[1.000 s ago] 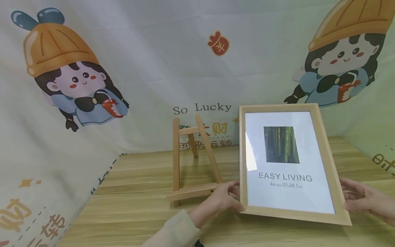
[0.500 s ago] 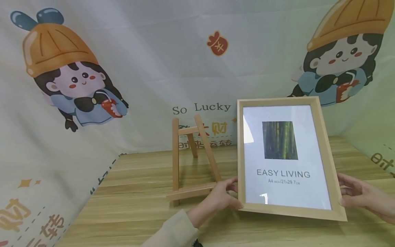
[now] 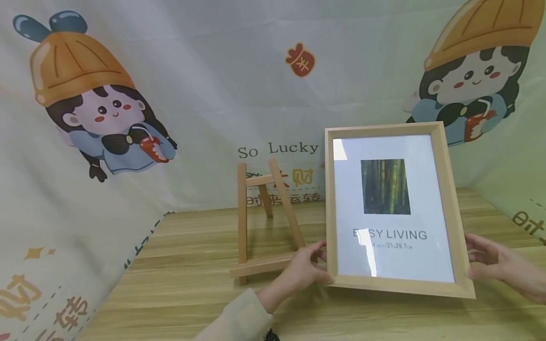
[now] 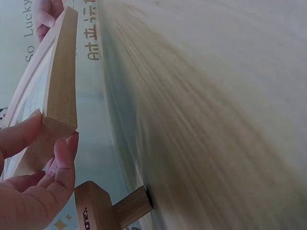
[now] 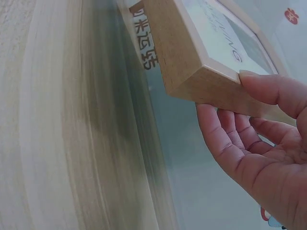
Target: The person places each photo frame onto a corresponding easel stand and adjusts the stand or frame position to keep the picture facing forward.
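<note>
Higher than a second ago: the picture frame (image 3: 394,222).
I see left hand (image 3: 304,266) and right hand (image 3: 503,269) pinching its lower sides, above the table (image 3: 183,270), beside the easel (image 3: 242,222).

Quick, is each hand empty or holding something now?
Left hand's grip: closed, holding the picture frame at its lower left corner.
Right hand's grip: closed, holding the frame's right side, low down.
</note>
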`<act>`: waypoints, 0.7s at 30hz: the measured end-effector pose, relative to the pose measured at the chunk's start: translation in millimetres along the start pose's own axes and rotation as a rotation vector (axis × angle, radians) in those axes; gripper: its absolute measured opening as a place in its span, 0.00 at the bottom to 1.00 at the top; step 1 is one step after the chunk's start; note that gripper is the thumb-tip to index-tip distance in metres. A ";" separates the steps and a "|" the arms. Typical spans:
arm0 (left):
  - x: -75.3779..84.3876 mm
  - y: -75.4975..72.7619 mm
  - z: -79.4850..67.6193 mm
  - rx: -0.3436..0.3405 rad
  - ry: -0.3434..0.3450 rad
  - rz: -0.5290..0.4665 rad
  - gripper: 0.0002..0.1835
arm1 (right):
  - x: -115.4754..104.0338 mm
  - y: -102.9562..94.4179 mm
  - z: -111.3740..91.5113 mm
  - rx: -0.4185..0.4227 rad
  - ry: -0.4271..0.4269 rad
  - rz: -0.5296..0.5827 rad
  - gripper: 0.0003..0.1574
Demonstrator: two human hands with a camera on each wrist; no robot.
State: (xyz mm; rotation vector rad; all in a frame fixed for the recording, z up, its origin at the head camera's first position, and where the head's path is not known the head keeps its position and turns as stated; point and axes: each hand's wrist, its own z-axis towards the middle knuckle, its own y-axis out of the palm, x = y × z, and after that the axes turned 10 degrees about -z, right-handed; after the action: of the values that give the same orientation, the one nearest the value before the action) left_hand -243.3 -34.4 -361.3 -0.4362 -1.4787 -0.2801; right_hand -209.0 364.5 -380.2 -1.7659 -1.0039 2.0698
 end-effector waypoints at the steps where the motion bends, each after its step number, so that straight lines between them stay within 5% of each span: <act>1: 0.4 -0.3 0.0 -0.002 0.004 -0.005 0.44 | -1.7 -0.4 0.4 0.004 0.009 -0.008 0.46; 21: 8.0 -2.6 0.4 0.040 0.023 0.007 0.44 | -9.1 -2.7 8.7 0.084 -0.032 -0.071 0.46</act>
State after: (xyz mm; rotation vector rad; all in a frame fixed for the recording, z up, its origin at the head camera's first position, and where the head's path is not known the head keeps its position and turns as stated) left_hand -244.1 -35.9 -353.1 -0.4052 -1.4580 -0.2487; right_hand -215.7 358.1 -371.1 -1.6376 -0.9587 2.0714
